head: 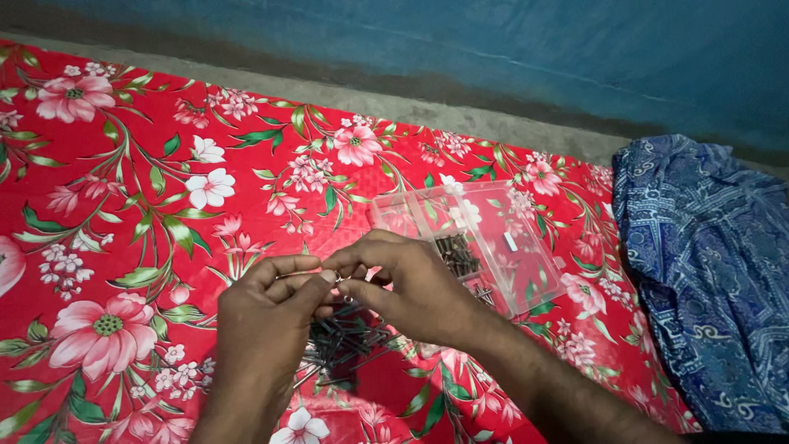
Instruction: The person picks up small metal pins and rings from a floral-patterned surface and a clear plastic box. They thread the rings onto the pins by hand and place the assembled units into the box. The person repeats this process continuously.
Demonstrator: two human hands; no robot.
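Both hands meet over the red floral cloth (123,205): the left hand (267,316) and right hand (407,288) pinch one small screw (337,278) between closed fingertips. It could slip into the loose screw pile (345,341) below, I'd say. A clear plastic box (493,238), small white label inside, lies just beyond.

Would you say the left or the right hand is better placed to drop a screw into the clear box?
Probably the right hand: it lies beside the clear box, while the left hand sits farther away, across the screw pile.
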